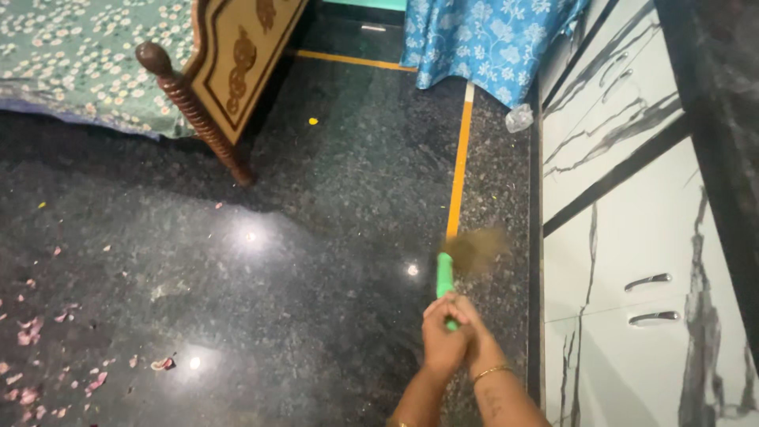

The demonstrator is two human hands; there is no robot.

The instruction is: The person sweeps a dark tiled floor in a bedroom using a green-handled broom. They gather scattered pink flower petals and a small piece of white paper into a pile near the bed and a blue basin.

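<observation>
Roughly, hands: left hand [440, 338] and right hand [466, 324] pressed together, fingers wrapped round the broom handle [445, 273]
Broom: green handle, brown bristles [477, 248] blurred, over dark floor [316, 237] beside white cabinet [632, 237]
Petals [28, 332]: scattered far left

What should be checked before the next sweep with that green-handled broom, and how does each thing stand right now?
1. Both hands on the handle: left hand and right hand wrap the broom: ok.
2. Bristles touching the floor: blurred, cannot tell.
3. Petal scraps gathered: scattered at the far left: not ok.
4. Plastic bottle out of the way: lying by the cabinet: not ok.
5. Bed leg apart from the broom: ok.
</observation>
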